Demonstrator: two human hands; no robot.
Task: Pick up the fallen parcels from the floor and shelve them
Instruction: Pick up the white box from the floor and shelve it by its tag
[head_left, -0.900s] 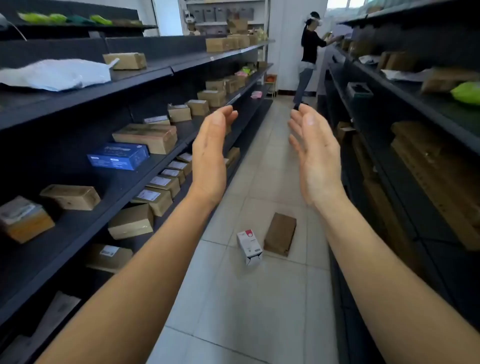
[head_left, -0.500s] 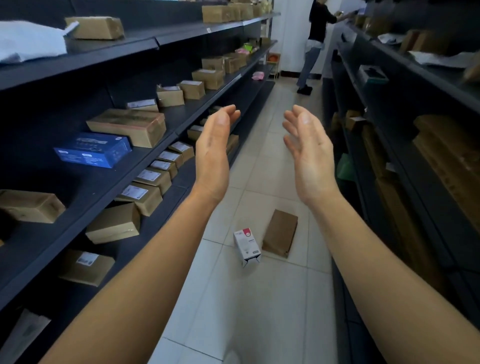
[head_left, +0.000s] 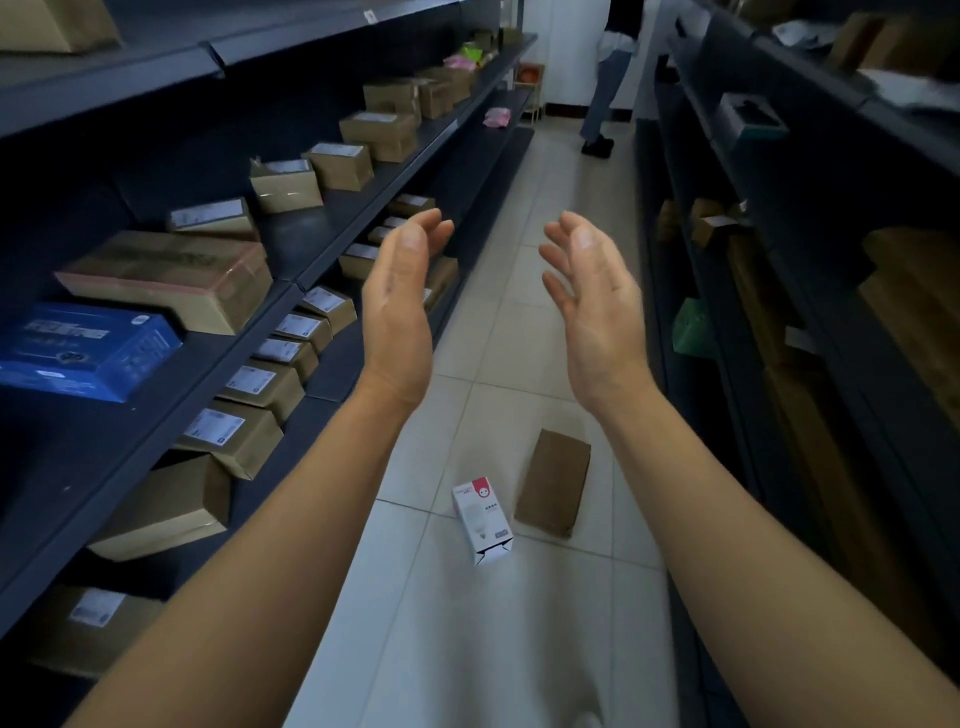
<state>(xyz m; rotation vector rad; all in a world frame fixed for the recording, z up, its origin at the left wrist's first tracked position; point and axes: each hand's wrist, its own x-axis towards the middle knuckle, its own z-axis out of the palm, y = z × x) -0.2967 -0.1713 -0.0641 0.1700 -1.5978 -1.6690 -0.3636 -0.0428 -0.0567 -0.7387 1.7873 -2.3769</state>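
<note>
Head view. Left hand (head_left: 397, 317) and right hand (head_left: 597, 312) raised at mid-height over the aisle, palms facing each other, fingers (head_left: 431, 228) spread and slightly curled, empty, gripping nothing. Below the fingers and well apart from them, down on the tiled floor (head_left: 519, 322): two fallen parcels. White carton (head_left: 482, 522) with a red corner, lying on its side beneath the gap between the wrists, nearer the left forearm. Brown box (head_left: 553, 483) just beside it toward the right hand's side, lying flat, close to but seemingly not touching the white one. To the left of the left fingers, dark shelves (head_left: 332, 249) lined with labelled cardboard boxes and a blue box (head_left: 85, 351); open spots visible among them. Beyond the fingertips, far down the aisle, the legs of another person (head_left: 602, 98).

Handling, as a judgement: both parcels small and probably light, stiff cardboard, not slippery. White carton looks like retail packaging, end flap possibly loose, so best pinched across its long sides rather than by the ends. Brown box thin and flat against the tiles; likely needs fingertips worked under one long edge to tip it up, then a hold across its width. One parcel per hand seems feasible.
</note>
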